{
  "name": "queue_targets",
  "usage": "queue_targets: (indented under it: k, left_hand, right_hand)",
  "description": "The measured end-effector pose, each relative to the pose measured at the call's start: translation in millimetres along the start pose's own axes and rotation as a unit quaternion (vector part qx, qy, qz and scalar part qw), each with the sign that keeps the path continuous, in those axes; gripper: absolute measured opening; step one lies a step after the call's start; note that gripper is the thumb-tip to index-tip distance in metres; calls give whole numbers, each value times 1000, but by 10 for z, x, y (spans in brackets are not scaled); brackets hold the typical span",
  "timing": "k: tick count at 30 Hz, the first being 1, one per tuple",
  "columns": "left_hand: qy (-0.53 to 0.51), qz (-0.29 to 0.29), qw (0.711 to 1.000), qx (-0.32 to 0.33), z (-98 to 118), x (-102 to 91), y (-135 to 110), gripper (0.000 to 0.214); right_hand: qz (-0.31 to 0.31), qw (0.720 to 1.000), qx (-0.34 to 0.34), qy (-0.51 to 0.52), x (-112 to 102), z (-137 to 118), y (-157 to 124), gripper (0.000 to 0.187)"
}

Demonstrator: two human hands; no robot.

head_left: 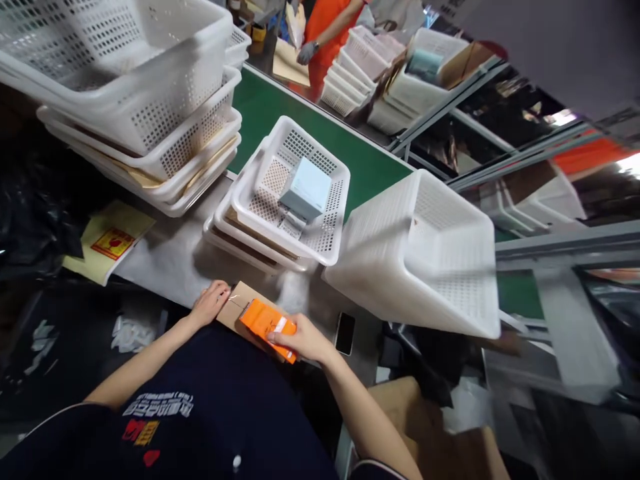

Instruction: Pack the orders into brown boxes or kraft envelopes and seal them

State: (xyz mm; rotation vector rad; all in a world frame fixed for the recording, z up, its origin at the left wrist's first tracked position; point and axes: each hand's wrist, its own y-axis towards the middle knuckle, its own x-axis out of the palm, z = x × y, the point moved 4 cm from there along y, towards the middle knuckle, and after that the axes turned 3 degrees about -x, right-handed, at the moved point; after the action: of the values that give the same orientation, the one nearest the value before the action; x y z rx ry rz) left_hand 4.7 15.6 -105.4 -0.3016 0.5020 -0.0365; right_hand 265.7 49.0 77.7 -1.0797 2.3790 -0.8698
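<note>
Work surface: grey table (170, 257) running along a green conveyor belt (370, 167). The view is tilted and blurred at the right edge.

Right hand (301, 340): closed around an orange box (263, 322), fingers over its near end and thumb on top. The box has a white label and lies tilted, low over the near table edge, on or just above a piece of brown cardboard (239, 301).

Left hand (212, 301): fingers bent, resting on the far-left corner of the brown cardboard. It cannot be told whether it pinches the cardboard or only presses on it.

Phone (345, 332): dark, flat on the table, just beside the right hand on its outer side.

Beyond the hands is a stack of white perforated baskets (260, 230). The top basket (334, 227) holds a pale blue box (306, 189), which sits tilted.

Large white basket (425, 260): tipped on its side at the right and motion-blurred.

Far left is a taller pile of white baskets (150, 127) with brown sheets between the layers.

Yellow envelope (111, 241): has a red label and lies at the left table edge, well apart from the hands.

Across the belt stands a person in orange (327, 27) with a gloved hand (307, 51) by more white baskets (360, 67).
</note>
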Motion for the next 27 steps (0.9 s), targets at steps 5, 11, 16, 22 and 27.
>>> queue_targets:
  k: [5,11,16,22,27]
  left_hand:
    - [-59,-18,996,-65,-58,-83,-207,81]
    - [-201,-185,962,-3,84,-31,-540,81]
    - [-130,-145,972,133,362,-304,-316,91]
    - [28,-163,969,183,624,-361,34,84]
    - [45,-169,969,175,531,-373,54,87]
  right_hand:
    - [23,1000,7,0,3,46,13,42]
    - [25,999,-26,17,-3,97,11,43]
    - [1,997,-68,24,-12,106,60,45]
    - [-23,996,-80,16,-79,102,-11,44]
    - [45,998,-46,-20,-424,633,-536,42]
